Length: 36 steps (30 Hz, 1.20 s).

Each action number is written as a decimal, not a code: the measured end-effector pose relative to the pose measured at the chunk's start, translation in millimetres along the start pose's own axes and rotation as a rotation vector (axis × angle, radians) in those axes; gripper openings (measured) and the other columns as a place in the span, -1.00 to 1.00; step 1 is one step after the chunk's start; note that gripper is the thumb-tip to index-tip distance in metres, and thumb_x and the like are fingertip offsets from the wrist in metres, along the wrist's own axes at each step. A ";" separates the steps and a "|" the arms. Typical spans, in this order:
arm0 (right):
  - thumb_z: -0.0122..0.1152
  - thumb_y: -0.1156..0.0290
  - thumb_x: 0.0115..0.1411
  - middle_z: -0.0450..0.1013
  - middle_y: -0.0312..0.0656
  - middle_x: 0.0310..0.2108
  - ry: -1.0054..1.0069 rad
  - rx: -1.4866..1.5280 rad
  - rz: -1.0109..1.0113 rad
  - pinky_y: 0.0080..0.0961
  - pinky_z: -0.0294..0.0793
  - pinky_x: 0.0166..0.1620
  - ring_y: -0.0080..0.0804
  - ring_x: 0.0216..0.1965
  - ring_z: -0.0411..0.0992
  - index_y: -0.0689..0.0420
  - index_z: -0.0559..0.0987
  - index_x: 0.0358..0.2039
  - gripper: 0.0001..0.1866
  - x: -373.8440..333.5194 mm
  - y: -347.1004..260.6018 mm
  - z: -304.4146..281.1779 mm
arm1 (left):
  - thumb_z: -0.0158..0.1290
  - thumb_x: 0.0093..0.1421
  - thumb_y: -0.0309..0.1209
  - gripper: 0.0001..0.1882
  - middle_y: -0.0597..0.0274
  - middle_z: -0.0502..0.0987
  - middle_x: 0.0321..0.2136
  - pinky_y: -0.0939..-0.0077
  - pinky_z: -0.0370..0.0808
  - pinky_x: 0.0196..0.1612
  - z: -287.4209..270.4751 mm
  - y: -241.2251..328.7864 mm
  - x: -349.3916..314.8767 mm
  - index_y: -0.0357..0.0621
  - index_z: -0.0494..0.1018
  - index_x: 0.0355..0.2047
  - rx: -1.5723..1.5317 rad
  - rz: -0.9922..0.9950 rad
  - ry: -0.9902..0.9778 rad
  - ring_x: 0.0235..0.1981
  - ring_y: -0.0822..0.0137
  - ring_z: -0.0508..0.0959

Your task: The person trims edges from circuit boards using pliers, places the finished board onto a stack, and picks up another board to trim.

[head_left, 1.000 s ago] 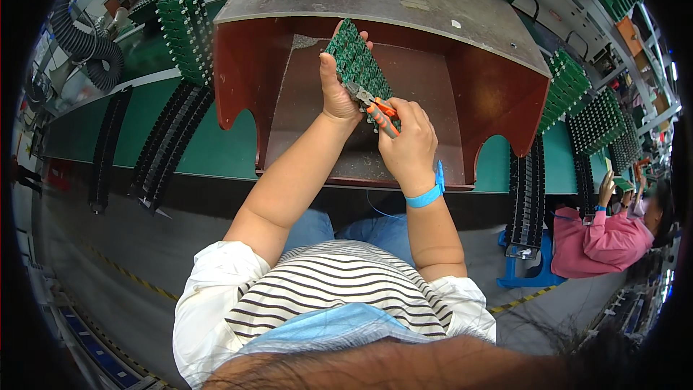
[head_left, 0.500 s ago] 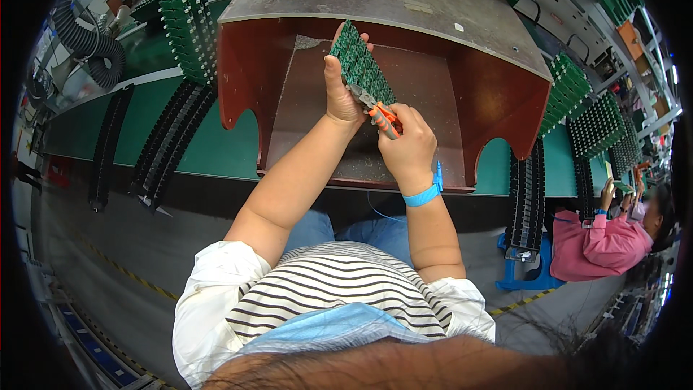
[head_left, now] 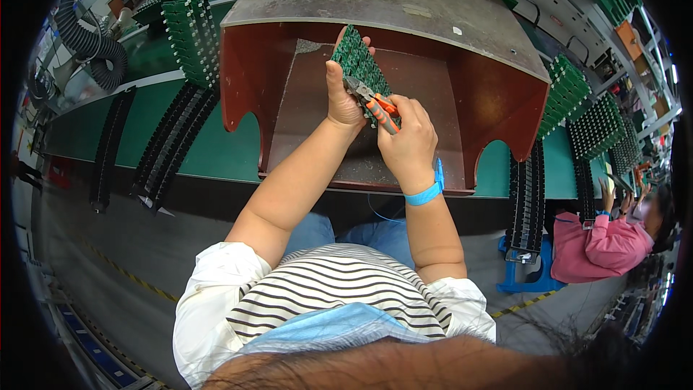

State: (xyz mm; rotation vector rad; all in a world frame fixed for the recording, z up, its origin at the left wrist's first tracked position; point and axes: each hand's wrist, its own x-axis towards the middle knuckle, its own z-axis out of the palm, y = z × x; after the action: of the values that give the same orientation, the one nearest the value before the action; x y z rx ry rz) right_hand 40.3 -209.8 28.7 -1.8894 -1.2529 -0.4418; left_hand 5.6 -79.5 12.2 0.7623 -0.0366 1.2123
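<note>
My left hand (head_left: 342, 99) grips a green circuit board (head_left: 361, 63) from beneath and along its left side, thumb up, holding it tilted in front of the red-brown box. In my right hand (head_left: 408, 133) are cutting pliers (head_left: 380, 112) with orange and grey handles. Their metal jaws lie over the board's surface near my left thumb; whether they touch a part there is too small to tell. A blue wrist strap (head_left: 424, 194) circles my right wrist, and a thin blue cord runs near it.
The open red-brown box (head_left: 289, 137) with a worn grey top stands on the green bench (head_left: 206, 152). Upright board stacks (head_left: 189, 36) sit in black slotted racks (head_left: 173, 141) at left, with more stacks (head_left: 563, 94) at right. A person in pink (head_left: 603, 249) works at far right.
The plier jaws have shifted slightly up and left across the board, toward my left thumb. The board sits a touch lower. The person at right has moved their hands.
</note>
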 end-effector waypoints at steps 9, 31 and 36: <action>0.33 0.50 -0.09 0.49 -0.24 -0.31 -0.008 0.007 0.006 -0.30 0.48 -0.22 -0.17 -0.30 0.49 0.04 0.56 -0.18 -0.62 1.6 -1.4 -2.6 | -0.21 0.06 0.58 0.08 0.13 0.48 0.16 0.33 0.47 0.12 2.8 2.4 -0.4 -0.05 0.30 0.29 0.068 0.048 -0.011 0.12 0.28 0.51; 0.31 0.51 -0.11 0.49 -0.24 -0.32 -0.131 0.073 0.119 -0.33 0.48 -0.23 -0.17 -0.31 0.49 0.02 0.56 -0.19 -0.62 5.6 -2.2 -2.6 | -0.22 0.00 0.62 0.12 0.16 0.49 0.16 0.35 0.46 0.12 1.2 -0.1 -0.9 -0.04 0.31 0.28 0.045 0.032 0.008 0.12 0.30 0.51; 0.31 0.54 -0.09 0.50 -0.22 -0.33 -0.048 0.085 0.055 -0.34 0.47 -0.29 -0.20 -0.36 0.48 0.06 0.57 -0.19 -0.63 12.7 -6.1 -6.7 | -0.23 0.00 0.62 0.13 0.16 0.49 0.16 0.35 0.46 0.14 -1.6 -1.4 1.9 -0.04 0.32 0.28 0.048 0.044 -0.005 0.12 0.31 0.51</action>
State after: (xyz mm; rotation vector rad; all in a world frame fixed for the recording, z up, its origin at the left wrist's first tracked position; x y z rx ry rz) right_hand 41.5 -206.2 43.9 -1.8671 -1.2286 -0.3117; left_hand 7.0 -77.3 11.1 0.8097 -0.0285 1.2563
